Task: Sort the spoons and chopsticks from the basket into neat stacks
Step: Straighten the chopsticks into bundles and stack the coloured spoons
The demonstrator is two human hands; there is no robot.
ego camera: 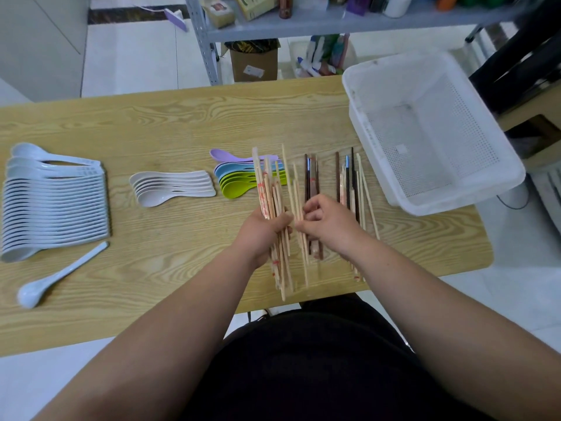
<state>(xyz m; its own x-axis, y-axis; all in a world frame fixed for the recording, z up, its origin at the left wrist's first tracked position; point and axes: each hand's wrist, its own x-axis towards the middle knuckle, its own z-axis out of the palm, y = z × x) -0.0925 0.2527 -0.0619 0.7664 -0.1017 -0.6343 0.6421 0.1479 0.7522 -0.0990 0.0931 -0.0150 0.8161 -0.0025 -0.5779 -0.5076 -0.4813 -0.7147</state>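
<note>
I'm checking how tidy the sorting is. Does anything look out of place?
One white spoon lies alone and askew, near the table's front edge, apart from the long white spoon stack. The basket overhangs the table's right edge.

No words or numbers can be read. The chopsticks (266,196) in the left hand (263,229) have red marks, too blurry to read. The box (254,63) under the shelf has a white label, also too small.

Spoons (249,174) — lilac, blue, lime; chopsticks (267,192) — pale, red-printed.
</note>
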